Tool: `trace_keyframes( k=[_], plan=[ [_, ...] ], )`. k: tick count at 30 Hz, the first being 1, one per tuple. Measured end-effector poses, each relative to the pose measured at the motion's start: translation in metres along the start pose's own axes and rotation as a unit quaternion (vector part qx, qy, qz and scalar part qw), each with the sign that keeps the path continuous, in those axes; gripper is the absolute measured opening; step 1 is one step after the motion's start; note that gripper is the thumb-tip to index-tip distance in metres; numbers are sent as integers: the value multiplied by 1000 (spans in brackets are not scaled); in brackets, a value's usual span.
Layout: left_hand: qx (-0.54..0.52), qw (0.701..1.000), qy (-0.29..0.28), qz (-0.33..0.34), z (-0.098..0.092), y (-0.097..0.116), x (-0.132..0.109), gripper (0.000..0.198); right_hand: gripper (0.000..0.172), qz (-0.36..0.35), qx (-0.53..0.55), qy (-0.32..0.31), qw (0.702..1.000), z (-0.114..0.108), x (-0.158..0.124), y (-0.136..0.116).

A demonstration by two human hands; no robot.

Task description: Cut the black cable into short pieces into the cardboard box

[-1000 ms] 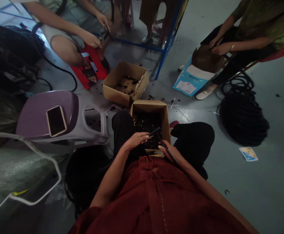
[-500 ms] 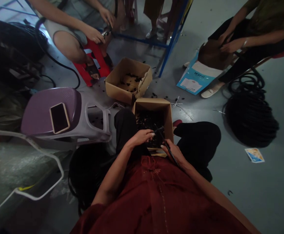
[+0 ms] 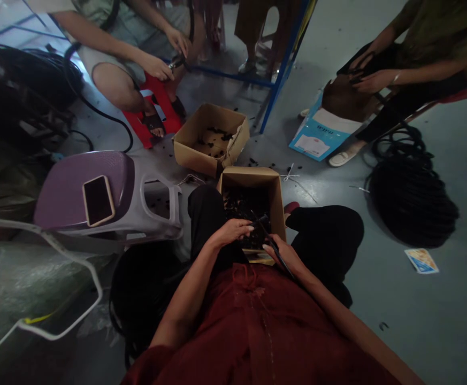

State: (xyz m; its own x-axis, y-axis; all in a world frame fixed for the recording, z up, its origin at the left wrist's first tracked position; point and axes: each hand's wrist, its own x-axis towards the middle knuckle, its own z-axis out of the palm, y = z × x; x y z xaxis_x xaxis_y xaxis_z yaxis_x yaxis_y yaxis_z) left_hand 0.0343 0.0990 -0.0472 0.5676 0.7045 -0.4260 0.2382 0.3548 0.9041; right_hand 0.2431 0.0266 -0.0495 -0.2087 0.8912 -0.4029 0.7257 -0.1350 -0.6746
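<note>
Over an open cardboard box (image 3: 277, 200) between my knees, both hands work close together. My left hand (image 3: 233, 231) is closed on one end of a short black rubber-like piece (image 3: 262, 219), which points to the right. In my right hand (image 3: 283, 250) lies a slim black tool (image 3: 276, 251), its handle running back under the palm. The tool's narrow pointed end crosses the black piece; whether it has one blade or two I cannot tell. Many small black bits (image 3: 243, 200) fill the box below.
A second cardboard box (image 3: 195, 155) stands just beyond. To the left, a phone (image 3: 98, 200) lies on a purple-grey stool (image 3: 67, 187). Two co-workers sit opposite, one behind a blue-white box (image 3: 317, 133). Coils of black hose (image 3: 413, 192) lie at right, a small packet (image 3: 421, 261) nearby.
The view has shifted slightly, so most things sit a little lower. My hands keep their grips, and the black piece is tilted a little differently against the tool.
</note>
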Motion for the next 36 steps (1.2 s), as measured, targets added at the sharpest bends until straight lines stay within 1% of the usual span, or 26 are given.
trace_keyframes(
  k=[3,6,8,11,14,17,20,26,29,31,34,36],
  plan=[
    [30,999,16,8,2,-3,-1,48,38,4,27,-19,999,-3,4,-1],
    [69,996,45,31,3,-3,-3,43,39,1,47,-27,999,-5,5,-3],
    [80,995,50,35,4,-2,-5,42,37,0,46,-31,998,-6,5,-5],
    [53,998,44,13,3,0,-6,45,34,11,26,-29,999,-6,2,-9],
    [28,999,27,-1,3,0,-5,45,31,17,10,-18,1000,-4,-1,-10],
    [31,1000,5,0,4,-1,-3,38,30,7,6,-10,1000,-2,-4,-6],
    [41,999,-5,11,4,-3,-2,33,30,4,-5,-2,1000,0,-5,-1],
    [54,998,3,28,1,-5,0,36,32,26,-30,10,999,5,-4,8],
    [47,999,9,16,2,-3,1,36,31,24,-34,17,999,6,-1,11],
    [25,1000,17,6,2,-1,1,36,29,21,-33,32,999,5,1,13],
    [-21,1000,21,7,2,3,-1,37,26,31,-7,59,998,2,4,15],
    [-44,999,21,11,1,6,-3,36,26,47,36,63,996,0,5,15]
  ],
)
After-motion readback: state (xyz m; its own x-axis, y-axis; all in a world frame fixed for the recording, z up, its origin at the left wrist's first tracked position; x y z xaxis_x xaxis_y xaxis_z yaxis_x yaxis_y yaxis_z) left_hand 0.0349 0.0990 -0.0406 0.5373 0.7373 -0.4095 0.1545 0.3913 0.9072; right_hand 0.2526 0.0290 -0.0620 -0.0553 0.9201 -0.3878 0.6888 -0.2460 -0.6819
